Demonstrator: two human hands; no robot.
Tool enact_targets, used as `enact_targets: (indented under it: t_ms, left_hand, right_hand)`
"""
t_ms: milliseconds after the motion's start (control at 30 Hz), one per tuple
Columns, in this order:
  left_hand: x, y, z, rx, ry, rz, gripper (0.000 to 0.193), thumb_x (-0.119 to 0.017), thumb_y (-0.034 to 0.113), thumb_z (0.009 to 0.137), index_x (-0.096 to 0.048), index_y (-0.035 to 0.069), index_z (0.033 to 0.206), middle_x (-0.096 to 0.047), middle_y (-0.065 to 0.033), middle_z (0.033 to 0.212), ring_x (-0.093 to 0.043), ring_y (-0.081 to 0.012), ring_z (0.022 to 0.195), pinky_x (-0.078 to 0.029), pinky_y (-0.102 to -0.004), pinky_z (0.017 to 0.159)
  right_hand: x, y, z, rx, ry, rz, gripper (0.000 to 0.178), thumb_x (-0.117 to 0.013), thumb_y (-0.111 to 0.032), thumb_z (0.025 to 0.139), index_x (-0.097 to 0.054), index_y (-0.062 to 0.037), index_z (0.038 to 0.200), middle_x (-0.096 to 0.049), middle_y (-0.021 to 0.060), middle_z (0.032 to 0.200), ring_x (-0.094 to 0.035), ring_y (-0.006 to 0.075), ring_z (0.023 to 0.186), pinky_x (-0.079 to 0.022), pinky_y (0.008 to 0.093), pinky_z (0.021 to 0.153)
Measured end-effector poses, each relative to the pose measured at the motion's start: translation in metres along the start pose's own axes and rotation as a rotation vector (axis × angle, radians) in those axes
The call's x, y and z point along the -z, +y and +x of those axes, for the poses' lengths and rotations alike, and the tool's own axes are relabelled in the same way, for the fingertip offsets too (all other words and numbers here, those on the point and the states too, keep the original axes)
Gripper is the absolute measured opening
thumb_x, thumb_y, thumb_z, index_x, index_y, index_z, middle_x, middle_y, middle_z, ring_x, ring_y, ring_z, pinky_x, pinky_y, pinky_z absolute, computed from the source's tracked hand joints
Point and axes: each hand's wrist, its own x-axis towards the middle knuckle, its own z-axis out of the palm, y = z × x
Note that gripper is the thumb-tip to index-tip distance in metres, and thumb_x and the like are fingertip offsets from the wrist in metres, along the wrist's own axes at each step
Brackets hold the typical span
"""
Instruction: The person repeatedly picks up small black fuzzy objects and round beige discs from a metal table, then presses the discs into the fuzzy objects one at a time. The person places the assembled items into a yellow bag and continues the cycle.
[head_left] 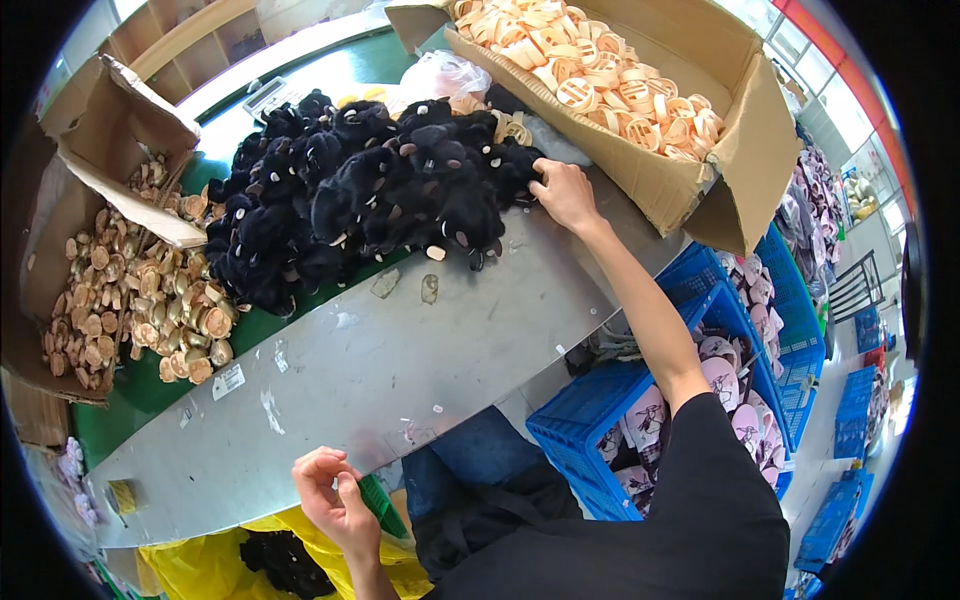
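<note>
My right hand (pixel 566 195) reaches to the right end of a heap of black plush pieces (pixel 350 195) on a metal-topped table (pixel 440 330). Its fingers are closed on a black plush piece (pixel 515 168) there; the fingertips are partly hidden. Small pale and brownish rounded bits show on many of the plush pieces. Over the near table edge hovers my left hand (pixel 337 500), fingers loosely bent and thumb apart, with nothing seen in it. Beside it is a green plastic thing (pixel 382 505), mostly hidden.
A cardboard box (pixel 610 145) of peach plastic pieces stands at the back right. At left, another carton (pixel 30 250) holds gold and peach rounded parts that spill out. Blue crates (pixel 570 440) with pink printed pieces stand at my right. A yellow bag (pixel 200 565) hangs below the near edge.
</note>
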Motion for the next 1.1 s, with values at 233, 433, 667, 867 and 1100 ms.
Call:
enact_targets:
  t_ms: [233,433,667,867,1100]
  left_hand:
    - [0.018,-0.005,0.0,-0.165,-0.068,0.174,0.026,-0.058,-0.002,0.081,-0.053,0.001,0.106,-0.057,-0.014,0.108,-0.056,-0.0192,0.089,-0.048,-0.0309,0.084]
    - [-0.015,0.023,0.021,-0.451,-0.224,0.331,0.067,-0.08,0.006,0.072,-0.053,0.004,0.133,-0.057,-0.0192,0.135,-0.053,-0.0385,0.123,-0.041,-0.049,0.106]
    - [0.007,0.017,0.019,-0.393,-0.231,0.218,0.04,-0.078,0.027,0.076,-0.068,0.002,0.106,-0.065,-0.017,0.116,-0.058,-0.0365,0.112,-0.047,-0.0457,0.097]
    - [0.016,0.02,-0.002,0.244,0.002,-0.263,0.018,-0.069,-0.005,0.084,-0.063,0.0,0.101,-0.066,-0.0032,0.099,-0.062,-0.0088,0.088,-0.05,-0.0234,0.08]
    - [0.026,0.012,-0.009,0.371,-0.041,-0.519,0.028,-0.074,-0.007,0.08,-0.062,0.0,0.105,-0.065,-0.0017,0.102,-0.059,-0.0058,0.093,-0.048,-0.0216,0.085]
  right_hand:
    - [0.088,-0.098,-0.068,0.006,0.08,0.205,0.023,-0.074,-0.021,0.084,-0.069,-0.0006,0.094,-0.068,0.0187,0.074,-0.067,0.0316,0.064,-0.051,0.0378,0.061]
    - [0.109,-0.19,-0.139,-0.041,-0.847,0.891,0.018,-0.071,-0.013,0.091,-0.07,0.0044,0.092,-0.066,0.0019,0.072,-0.06,0.0059,0.064,-0.048,0.025,0.057]
    - [0.039,-0.226,-0.201,-0.408,-1.337,1.459,0.027,-0.061,-0.024,0.103,-0.065,-0.0027,0.086,-0.063,0.0046,0.063,-0.053,0.0096,0.043,-0.043,0.0244,0.043]
    - [0.024,-0.242,-0.22,0.375,-0.444,1.035,0.025,-0.062,-0.02,0.098,-0.069,0.0034,0.102,-0.065,0.0075,0.082,-0.063,0.0117,0.067,-0.051,0.0247,0.061]
    - [0.019,-0.255,-0.224,0.315,-0.789,1.106,0.02,-0.072,0.001,0.08,-0.066,0.0031,0.099,-0.061,0.0073,0.094,-0.062,0.0136,0.078,-0.05,0.0252,0.067]
